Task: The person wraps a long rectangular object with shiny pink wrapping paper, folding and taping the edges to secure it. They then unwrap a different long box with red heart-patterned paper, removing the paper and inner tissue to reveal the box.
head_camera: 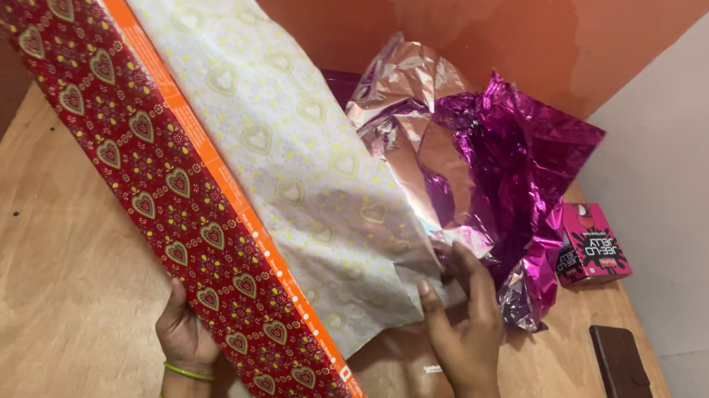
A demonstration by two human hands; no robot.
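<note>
A long flat orange box (193, 129) stands tilted on its edge over the wooden table (45, 272). Red wrapping paper with heart patterns (155, 185) covers its near side. The paper's white underside (289, 131) lies loose over the far side. My left hand (184, 329) supports the box from below on the near side, partly hidden behind it. My right hand (467, 328) presses flat on the lower edge of the loose white paper, fingers spread.
Crumpled shiny magenta and silver foil (494, 165) lies behind the box. A small pink carton (594, 246) stands at the right. A dark phone case (626, 379) lies near the table's right edge. An orange wall is behind, a white wall at right.
</note>
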